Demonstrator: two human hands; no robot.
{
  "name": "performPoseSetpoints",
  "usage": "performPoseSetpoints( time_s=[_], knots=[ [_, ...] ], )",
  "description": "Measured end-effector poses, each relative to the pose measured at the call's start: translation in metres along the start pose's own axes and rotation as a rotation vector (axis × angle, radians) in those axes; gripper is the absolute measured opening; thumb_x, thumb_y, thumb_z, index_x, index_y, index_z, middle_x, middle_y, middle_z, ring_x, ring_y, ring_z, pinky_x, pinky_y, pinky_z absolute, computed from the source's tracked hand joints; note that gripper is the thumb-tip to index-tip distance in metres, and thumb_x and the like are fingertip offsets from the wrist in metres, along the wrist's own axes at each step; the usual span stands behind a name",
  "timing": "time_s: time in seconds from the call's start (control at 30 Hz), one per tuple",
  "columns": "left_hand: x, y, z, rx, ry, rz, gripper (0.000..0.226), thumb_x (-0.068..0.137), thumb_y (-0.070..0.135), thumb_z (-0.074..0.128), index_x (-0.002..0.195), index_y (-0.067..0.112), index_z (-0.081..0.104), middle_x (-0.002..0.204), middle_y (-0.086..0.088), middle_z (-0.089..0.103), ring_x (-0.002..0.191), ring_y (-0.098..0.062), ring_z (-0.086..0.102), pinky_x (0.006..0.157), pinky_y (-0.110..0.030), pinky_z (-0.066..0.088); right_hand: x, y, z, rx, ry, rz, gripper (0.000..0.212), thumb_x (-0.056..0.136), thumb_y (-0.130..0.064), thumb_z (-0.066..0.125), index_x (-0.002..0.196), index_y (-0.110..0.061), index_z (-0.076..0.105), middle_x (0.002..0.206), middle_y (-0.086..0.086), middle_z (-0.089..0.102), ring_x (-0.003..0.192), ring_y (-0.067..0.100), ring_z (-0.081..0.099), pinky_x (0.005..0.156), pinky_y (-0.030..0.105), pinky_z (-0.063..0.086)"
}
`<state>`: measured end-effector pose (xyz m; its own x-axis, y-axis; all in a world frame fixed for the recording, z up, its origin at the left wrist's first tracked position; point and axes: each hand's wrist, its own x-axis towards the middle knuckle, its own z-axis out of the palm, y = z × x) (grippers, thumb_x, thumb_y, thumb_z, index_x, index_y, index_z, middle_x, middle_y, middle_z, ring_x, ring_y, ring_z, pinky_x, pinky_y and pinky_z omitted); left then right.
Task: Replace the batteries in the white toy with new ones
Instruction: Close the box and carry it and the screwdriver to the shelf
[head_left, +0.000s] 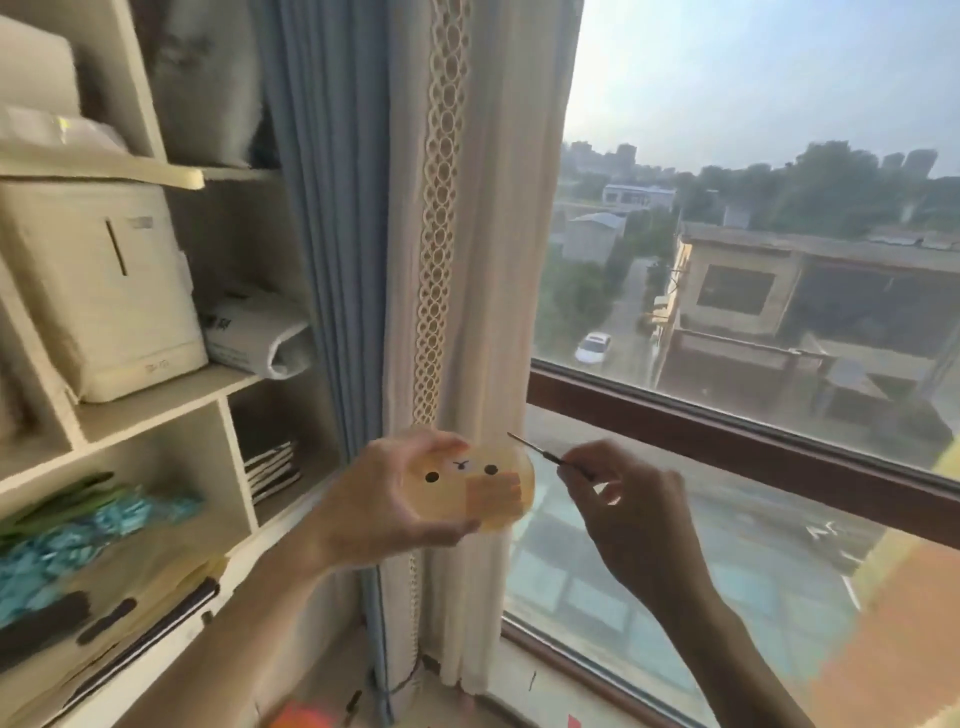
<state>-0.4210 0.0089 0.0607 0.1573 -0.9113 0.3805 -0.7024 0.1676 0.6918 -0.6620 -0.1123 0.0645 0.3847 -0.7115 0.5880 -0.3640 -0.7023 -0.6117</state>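
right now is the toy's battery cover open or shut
Cannot tell. The toy shows its face side in the left hand; no cover is visible. The right hand holds a screwdriver.

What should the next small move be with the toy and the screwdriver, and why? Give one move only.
Probably turn the toy over in the left hand. Its face side, with two dot eyes, is towards the camera, and no battery cover or screw shows there. The right hand holds a thin screwdriver with its tip raised clear of the toy, so it has nothing to engage yet.
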Motion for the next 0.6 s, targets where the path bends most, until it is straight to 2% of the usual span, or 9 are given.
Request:
performPoseSetpoints(
  time_s=[0.2, 0.3, 0.43, 0.53, 0.6],
  knots=[
    [0.023, -0.061, -0.057, 0.114, 0.19, -0.196, 0.078, 0.065, 0.06, 0.09, 0.133, 0.037, 0.06, 0.122, 0.022, 0.064, 0.113, 0.001, 0.061, 0.086, -0.019, 0.057, 0.104, 0.001, 0.11, 0.162, -0.2, -0.126, 0.013, 0.091, -0.01, 0.083, 0.095, -0.022, 0.083, 0.085, -0.011, 0.082, 0.074, 0.005, 0.075, 0.068, 0.026, 0.061],
    [0.02, -0.097, -0.092, 0.23, 0.283, -0.29, 0.078, 0.066, 0.063, 0.088, 0.135, 0.041, 0.057, 0.124, 0.026, 0.063, 0.113, 0.007, 0.059, 0.083, -0.015, 0.056, 0.141, -0.012, 0.174, 0.217, -0.284, -0.211, 0.01, 0.094, -0.013, 0.08, 0.097, -0.022, 0.084, 0.087, -0.012, 0.082, 0.074, -0.005, 0.071, 0.068, 0.02, 0.06],
    [0.019, -0.141, -0.144, 0.319, 0.386, -0.394, 0.081, 0.065, 0.069, 0.084, 0.137, 0.042, 0.057, 0.125, 0.028, 0.063, 0.112, 0.008, 0.059, 0.085, -0.02, 0.056, 0.182, -0.037, 0.253, 0.301, -0.374, -0.297, 0.008, 0.096, -0.012, 0.078, 0.1, -0.015, 0.084, 0.086, -0.002, 0.083, 0.073, 0.013, 0.077, 0.07, 0.037, 0.065],
    [0.019, -0.172, -0.18, 0.362, 0.4, -0.474, 0.08, 0.065, 0.07, 0.082, 0.136, 0.042, 0.057, 0.125, 0.028, 0.063, 0.113, 0.007, 0.058, 0.091, -0.021, 0.053, 0.207, -0.059, 0.306, 0.365, -0.411, -0.372, 0.013, 0.096, -0.009, 0.078, 0.104, -0.016, 0.085, 0.09, -0.006, 0.082, 0.079, 0.008, 0.076, 0.076, 0.021, 0.061],
    [0.019, -0.194, -0.201, 0.398, 0.407, -0.525, 0.08, 0.066, 0.068, 0.083, 0.136, 0.041, 0.055, 0.127, 0.026, 0.062, 0.115, 0.004, 0.057, 0.096, -0.025, 0.052, 0.222, -0.072, 0.338, 0.385, -0.409, -0.42, 0.014, 0.095, -0.006, 0.078, 0.102, -0.015, 0.086, 0.088, -0.005, 0.082, 0.077, 0.009, 0.076, 0.075, 0.019, 0.059]
  ],
)
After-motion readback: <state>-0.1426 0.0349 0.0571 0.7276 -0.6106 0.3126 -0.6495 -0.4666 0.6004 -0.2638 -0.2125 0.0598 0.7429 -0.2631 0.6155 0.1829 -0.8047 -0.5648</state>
